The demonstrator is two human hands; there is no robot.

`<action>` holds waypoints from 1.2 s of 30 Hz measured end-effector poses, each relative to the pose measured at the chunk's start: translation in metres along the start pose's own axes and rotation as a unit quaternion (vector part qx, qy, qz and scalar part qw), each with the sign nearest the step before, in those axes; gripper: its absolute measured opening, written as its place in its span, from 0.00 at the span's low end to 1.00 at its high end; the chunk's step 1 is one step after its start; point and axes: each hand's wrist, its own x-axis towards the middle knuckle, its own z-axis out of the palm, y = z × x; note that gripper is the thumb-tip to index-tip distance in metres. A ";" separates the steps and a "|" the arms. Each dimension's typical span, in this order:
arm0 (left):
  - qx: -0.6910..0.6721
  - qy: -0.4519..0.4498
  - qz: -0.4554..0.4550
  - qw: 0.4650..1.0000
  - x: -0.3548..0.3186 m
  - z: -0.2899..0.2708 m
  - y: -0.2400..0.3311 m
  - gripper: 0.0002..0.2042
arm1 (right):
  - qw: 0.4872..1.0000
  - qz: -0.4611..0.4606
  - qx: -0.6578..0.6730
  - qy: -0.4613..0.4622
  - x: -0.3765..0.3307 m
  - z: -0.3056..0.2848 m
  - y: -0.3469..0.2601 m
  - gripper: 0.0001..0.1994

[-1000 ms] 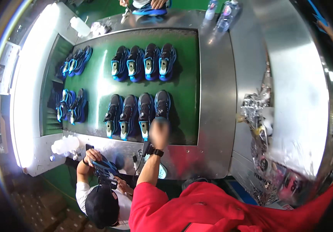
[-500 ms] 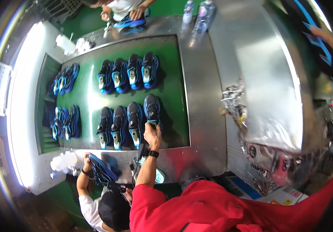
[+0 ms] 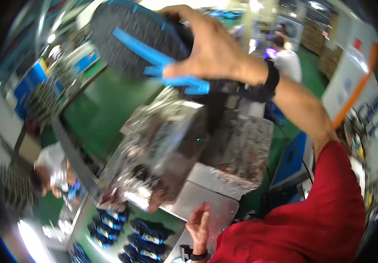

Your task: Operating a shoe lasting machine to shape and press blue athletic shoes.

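High in the picture, close to the camera, my right hand (image 3: 211, 55) is closed around a shoe (image 3: 129, 46). Its black treaded sole with a bright blue zigzag stripe faces me, while the upper is mostly hidden behind it. My left hand (image 3: 198, 222) is raised low in the middle, beside the metal table edge, its fingers loosely apart with nothing between them. To the left of that hand, black and blue shoes (image 3: 145, 243) stand in rows on the green belt (image 3: 171, 221).
A foil-wrapped metal housing (image 3: 154, 144) fills the middle, with a second green belt (image 3: 105, 114) beyond it. A co-worker (image 3: 53, 166) at the left handles something blue. Another person (image 3: 287, 59) is far right, and a blue panel (image 3: 290, 160) leans nearby.
The view has swung right toward the foil-covered housing. My left hand has let go of the shoe on the belt. My right hand has brought its shoe across the top, sole toward me.
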 end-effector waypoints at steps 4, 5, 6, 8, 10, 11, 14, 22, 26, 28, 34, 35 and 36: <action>-0.035 -0.203 0.175 0.963 0.044 0.135 0.051 0.40 | 0.996 0.078 -0.030 0.011 -0.093 -0.103 -0.054 0.46; -0.053 -0.207 0.203 0.955 0.056 0.165 0.055 0.47 | 0.995 0.087 -0.032 0.030 -0.112 -0.122 -0.067 0.46; -0.064 -0.234 0.243 0.939 0.065 0.194 0.051 0.51 | 0.991 0.110 -0.062 0.043 -0.134 -0.139 -0.084 0.46; -0.050 -0.242 0.226 0.942 0.061 0.239 0.035 0.57 | 0.974 0.186 -0.125 0.043 -0.171 -0.163 -0.110 0.47; 0.010 -0.264 0.280 0.923 0.054 0.285 0.007 0.46 | 0.934 0.302 -0.189 -0.008 -0.209 -0.189 -0.131 0.51; -0.033 -0.304 0.237 0.922 0.041 0.305 -0.008 0.44 | 0.911 0.324 -0.250 -0.055 -0.230 -0.208 -0.138 0.48; -0.103 -0.409 -0.015 0.907 -0.009 0.345 -0.040 0.42 | 0.884 0.379 -0.265 -0.076 -0.303 -0.279 -0.161 0.38; -0.071 -0.606 -0.314 0.727 -0.159 0.465 -0.128 0.30 | 0.580 0.718 0.106 0.370 -0.502 -0.456 -0.328 0.33; 0.105 -0.699 -0.281 0.649 -0.240 0.521 -0.172 0.27 | 0.580 0.655 -0.041 0.482 -0.553 -0.496 -0.408 0.31; 0.189 -0.761 -0.189 0.591 -0.276 0.550 -0.190 0.27 | 0.515 0.677 -0.141 0.506 -0.574 -0.520 -0.440 0.31; 0.258 -0.802 -0.048 0.536 -0.349 0.671 -0.315 0.25 | 0.398 0.599 -0.276 0.637 -0.616 -0.575 -0.513 0.32; 0.269 -0.790 -0.069 0.547 -0.361 0.697 -0.346 0.25 | 0.368 0.596 -0.303 0.646 -0.618 -0.583 -0.524 0.33; 0.281 -0.765 -0.038 0.578 -0.375 0.718 -0.377 0.25 | 0.379 0.579 -0.316 0.649 -0.618 -0.589 -0.533 0.34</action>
